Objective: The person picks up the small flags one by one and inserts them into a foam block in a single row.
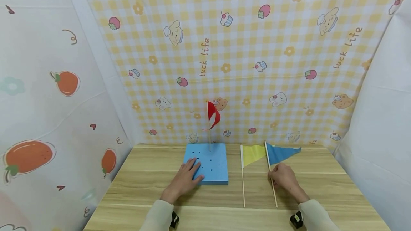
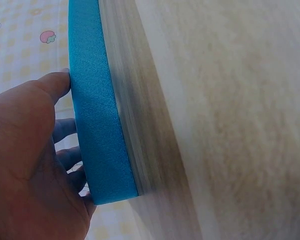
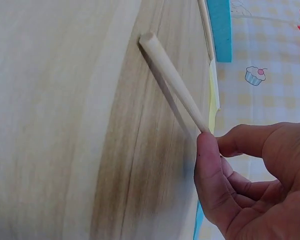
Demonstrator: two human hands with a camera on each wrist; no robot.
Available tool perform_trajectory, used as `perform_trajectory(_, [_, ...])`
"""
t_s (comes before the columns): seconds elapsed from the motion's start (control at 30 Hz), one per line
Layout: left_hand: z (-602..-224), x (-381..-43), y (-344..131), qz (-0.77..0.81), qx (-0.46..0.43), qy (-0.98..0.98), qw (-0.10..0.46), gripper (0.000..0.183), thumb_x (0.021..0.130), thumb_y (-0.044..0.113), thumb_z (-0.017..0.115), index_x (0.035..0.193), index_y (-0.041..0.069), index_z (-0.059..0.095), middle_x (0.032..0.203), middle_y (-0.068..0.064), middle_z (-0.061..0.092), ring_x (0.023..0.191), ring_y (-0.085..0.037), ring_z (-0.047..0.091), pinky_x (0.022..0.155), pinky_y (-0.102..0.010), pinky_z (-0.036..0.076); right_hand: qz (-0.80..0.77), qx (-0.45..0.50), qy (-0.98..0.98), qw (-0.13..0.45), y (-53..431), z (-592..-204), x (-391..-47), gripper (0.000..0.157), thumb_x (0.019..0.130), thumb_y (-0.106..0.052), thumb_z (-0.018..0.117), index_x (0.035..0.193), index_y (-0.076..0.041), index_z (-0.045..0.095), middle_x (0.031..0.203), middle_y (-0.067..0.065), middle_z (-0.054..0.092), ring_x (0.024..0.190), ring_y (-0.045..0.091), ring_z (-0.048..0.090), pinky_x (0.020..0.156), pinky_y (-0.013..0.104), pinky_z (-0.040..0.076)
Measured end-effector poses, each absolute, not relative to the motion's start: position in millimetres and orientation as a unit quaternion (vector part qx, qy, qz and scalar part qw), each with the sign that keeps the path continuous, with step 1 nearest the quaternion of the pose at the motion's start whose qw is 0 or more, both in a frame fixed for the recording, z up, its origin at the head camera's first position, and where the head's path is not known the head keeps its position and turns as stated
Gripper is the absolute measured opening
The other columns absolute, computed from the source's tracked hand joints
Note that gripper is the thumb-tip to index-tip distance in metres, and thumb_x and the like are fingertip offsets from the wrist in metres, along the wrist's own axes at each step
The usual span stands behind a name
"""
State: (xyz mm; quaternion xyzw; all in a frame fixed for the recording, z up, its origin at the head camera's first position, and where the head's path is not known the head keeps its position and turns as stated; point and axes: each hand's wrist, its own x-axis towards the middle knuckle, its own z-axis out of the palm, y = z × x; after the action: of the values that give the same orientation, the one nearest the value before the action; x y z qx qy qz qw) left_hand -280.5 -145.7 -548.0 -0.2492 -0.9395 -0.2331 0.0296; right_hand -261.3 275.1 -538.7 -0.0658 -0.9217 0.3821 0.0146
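My left hand [image 1: 185, 177] rests with spread fingers on the left front part of a blue foam block [image 1: 216, 174], which has several small holes in its top. A red flag [image 1: 212, 111] stands upright on its stick near the back of the block. To the right, my right hand [image 1: 284, 176] pinches the wooden stick of a blue pennant flag [image 1: 280, 153]. The right wrist view shows the stick's lower end [image 3: 162, 60] raised a little off the table, thumb and fingertip around it. Between the block and that flag lies a yellow pennant flag [image 1: 252, 155].
The wood-grain table [image 1: 144, 188] reaches back to a yellow checked cloth [image 1: 244, 45] hanging behind it. White cloth walls [image 1: 379, 124] close in both sides. The yellow flag's stick [image 1: 243, 188] lies left of my right hand.
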Motion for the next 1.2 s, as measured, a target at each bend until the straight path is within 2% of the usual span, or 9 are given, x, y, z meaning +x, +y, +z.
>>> perform_trajectory(0.17, [-549.2, -281.7, -145.8, -0.238, -0.244, -0.940, 0.024, 0.066, 0.108, 0.041, 0.062, 0.158, 0.000, 0.049, 0.169, -0.027, 0.036, 0.159, -0.049, 0.029, 0.128, -0.070, 0.022, 0.378, -0.067, -0.923, 0.012, 275.0, -536.4, -262.7, 0.027, 0.091, -0.009, 0.070, 0.064, -0.005, 0.067, 0.055, 0.004, 0.064, 0.049, 0.014, 0.067, 0.048, 0.028, 0.054])
perform_trajectory(0.27, [-550.2, -281.5, -146.2, -0.230, -0.246, -0.941, 0.027, 0.068, 0.109, 0.046, 0.059, 0.159, 0.001, 0.048, 0.170, -0.026, 0.036, 0.159, -0.048, 0.029, 0.128, -0.070, 0.023, 0.379, -0.064, -0.923, 0.014, 274.3, -534.7, -263.0, 0.025, 0.093, -0.009, 0.070, 0.069, -0.003, 0.069, 0.057, 0.005, 0.065, 0.050, 0.014, 0.067, 0.049, 0.027, 0.055])
perform_trajectory(0.47, [-546.2, -279.3, -145.4, -0.242, -0.250, -0.937, 0.029, 0.066, 0.108, 0.042, 0.061, 0.157, -0.002, 0.050, 0.167, -0.029, 0.038, 0.157, -0.052, 0.031, 0.125, -0.073, 0.024, 0.384, -0.057, -0.921, 0.022, 272.2, -531.9, -262.8, 0.021, 0.094, -0.007, 0.069, 0.074, -0.002, 0.069, 0.061, 0.006, 0.065, 0.053, 0.015, 0.067, 0.049, 0.027, 0.055])
perform_trajectory(0.83, [-544.8, -280.4, -144.6, -0.230, -0.231, -0.945, 0.003, 0.065, 0.109, 0.042, 0.060, 0.159, 0.002, 0.048, 0.171, -0.024, 0.035, 0.161, -0.045, 0.028, 0.130, -0.067, 0.021, 0.382, -0.041, -0.922, 0.053, 271.8, -530.0, -266.4, 0.013, 0.094, -0.006, 0.066, 0.083, 0.000, 0.068, 0.063, 0.005, 0.066, 0.054, 0.015, 0.067, 0.050, 0.025, 0.054])
perform_trajectory(1.2, [-546.2, -280.0, -144.5, -0.235, -0.233, -0.943, 0.013, 0.064, 0.108, 0.040, 0.062, 0.158, 0.001, 0.050, 0.170, -0.025, 0.036, 0.160, -0.047, 0.029, 0.129, -0.069, 0.022, 0.396, -0.025, -0.914, 0.081, 266.2, -520.2, -269.2, 0.012, 0.095, -0.007, 0.066, 0.086, 0.000, 0.068, 0.065, 0.006, 0.068, 0.055, 0.018, 0.068, 0.048, 0.024, 0.052])
